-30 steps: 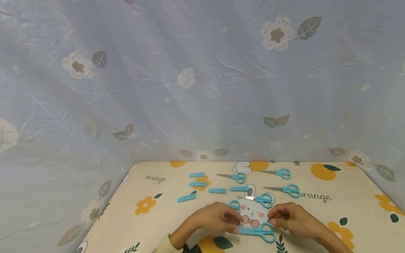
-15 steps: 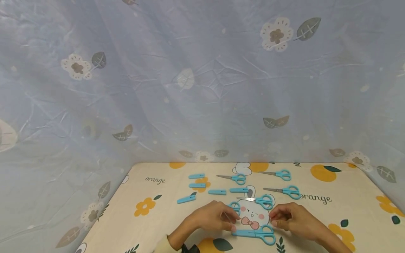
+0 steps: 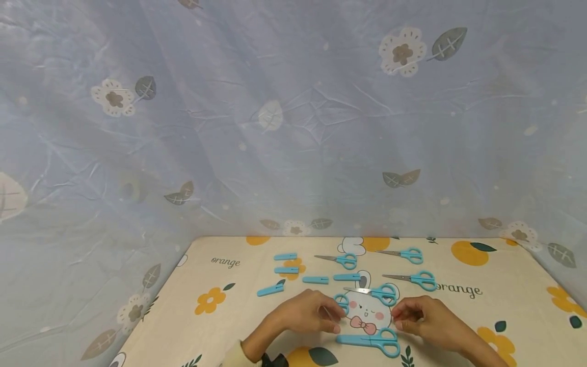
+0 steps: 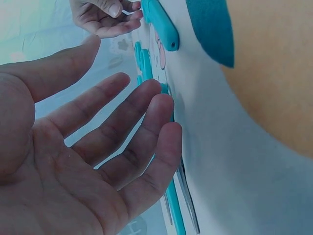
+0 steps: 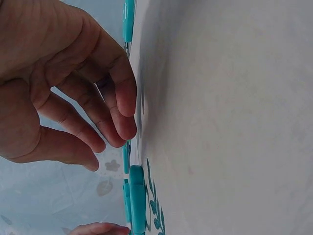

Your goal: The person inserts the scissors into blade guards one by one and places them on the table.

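Flat on the cloth in front of me lie blue scissors [image 3: 369, 341] with a blue sheath over their blades. My left hand [image 3: 308, 312] hovers just beyond the sheath's tip, thumb and fingers apart and holding nothing; the left wrist view shows its bare palm [image 4: 93, 147]. To the right of the handles, my right hand [image 3: 428, 321] has loosely bent fingers with nothing between them, as the right wrist view of that hand [image 5: 73, 93] confirms. Another pair of scissors [image 3: 341, 303] is partly hidden behind the left hand. Unsheathed scissors [image 3: 382, 294] lie beyond both hands.
Farther back are more unsheathed scissors [image 3: 423, 280], scissors [image 3: 411, 255] and scissors [image 3: 346, 260]. Several loose blue sheaths, such as one sheath [image 3: 270, 290] and another sheath [image 3: 315, 280], lie to the left. A patterned curtain [image 3: 293, 127] hangs behind the printed tablecloth [image 3: 234, 295].
My left hand has drawn slightly left, off the sheath's tip, which its thumb overlapped before. My right hand has shifted slightly right, away from the handles. The sheathed scissors stay in place.
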A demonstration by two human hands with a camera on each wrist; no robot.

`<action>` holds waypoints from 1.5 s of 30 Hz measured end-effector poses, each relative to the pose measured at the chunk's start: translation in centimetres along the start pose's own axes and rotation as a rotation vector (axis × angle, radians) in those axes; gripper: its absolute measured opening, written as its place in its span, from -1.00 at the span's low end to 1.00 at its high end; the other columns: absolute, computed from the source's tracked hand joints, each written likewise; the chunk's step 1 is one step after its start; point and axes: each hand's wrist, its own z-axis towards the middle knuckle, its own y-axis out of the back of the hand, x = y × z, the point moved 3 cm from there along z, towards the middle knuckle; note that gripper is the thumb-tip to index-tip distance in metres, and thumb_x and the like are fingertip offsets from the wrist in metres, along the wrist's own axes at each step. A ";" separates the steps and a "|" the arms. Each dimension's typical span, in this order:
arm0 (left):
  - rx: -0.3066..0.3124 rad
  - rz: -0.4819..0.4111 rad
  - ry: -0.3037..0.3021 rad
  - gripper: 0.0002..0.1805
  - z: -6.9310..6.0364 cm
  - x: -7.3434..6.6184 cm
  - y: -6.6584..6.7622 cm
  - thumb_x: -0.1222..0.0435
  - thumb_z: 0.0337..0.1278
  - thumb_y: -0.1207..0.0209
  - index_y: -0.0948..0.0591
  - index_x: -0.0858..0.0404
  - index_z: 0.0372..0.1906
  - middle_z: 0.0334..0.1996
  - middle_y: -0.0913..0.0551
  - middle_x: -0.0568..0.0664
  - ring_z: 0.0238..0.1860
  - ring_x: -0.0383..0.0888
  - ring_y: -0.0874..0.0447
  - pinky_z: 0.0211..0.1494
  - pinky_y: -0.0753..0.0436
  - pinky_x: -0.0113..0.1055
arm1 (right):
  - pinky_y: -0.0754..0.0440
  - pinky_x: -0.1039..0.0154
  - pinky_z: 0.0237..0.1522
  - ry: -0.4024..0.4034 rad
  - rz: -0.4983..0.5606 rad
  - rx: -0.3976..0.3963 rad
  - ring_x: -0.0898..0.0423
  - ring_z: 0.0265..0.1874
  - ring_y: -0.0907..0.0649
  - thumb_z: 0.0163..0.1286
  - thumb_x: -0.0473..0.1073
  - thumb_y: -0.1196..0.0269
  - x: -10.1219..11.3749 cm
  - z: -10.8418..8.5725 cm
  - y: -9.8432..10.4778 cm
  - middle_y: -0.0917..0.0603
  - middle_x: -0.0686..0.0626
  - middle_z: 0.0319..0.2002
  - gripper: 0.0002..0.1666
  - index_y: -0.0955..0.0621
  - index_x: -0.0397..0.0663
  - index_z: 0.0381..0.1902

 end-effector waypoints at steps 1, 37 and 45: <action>-0.005 0.003 -0.002 -0.70 0.0 0.0 0.1 0.28 0.33 -0.44 -0.81 0.21 0.12 -0.02 -0.87 -0.09 -0.17 -0.46 -0.71 -0.01 -0.67 -0.54 | -0.61 0.39 -0.23 -0.002 -0.005 -0.001 0.30 -0.33 -0.60 0.44 -0.21 -0.44 0.0 0.0 0.0 -0.78 0.02 -0.20 -0.84 -0.76 -0.13 -0.07; -0.167 -0.027 -0.012 -0.67 -1.0 2.7 3.2 0.28 0.34 -0.44 -0.78 0.28 0.15 -0.01 -0.85 0.09 -0.09 -0.27 -0.79 0.01 -0.71 -0.47 | -0.74 0.35 -0.11 0.085 -0.065 -0.028 0.31 -0.11 -0.70 0.49 -0.10 -0.42 0.1 1.1 1.5 -0.78 -0.07 0.02 -0.70 -0.74 -0.14 0.06; -0.208 0.024 0.009 -0.66 -2.1 3.6 4.6 0.26 0.34 -0.44 -0.78 0.26 0.14 0.01 -0.84 0.07 -0.03 -0.15 -0.80 0.03 -0.70 -0.41 | -0.72 0.37 -0.10 0.066 -0.109 -0.051 0.02 -0.01 -0.76 0.44 -0.06 -0.47 -0.1 1.5 1.7 -0.79 -0.06 0.07 -0.60 -0.73 -0.12 0.13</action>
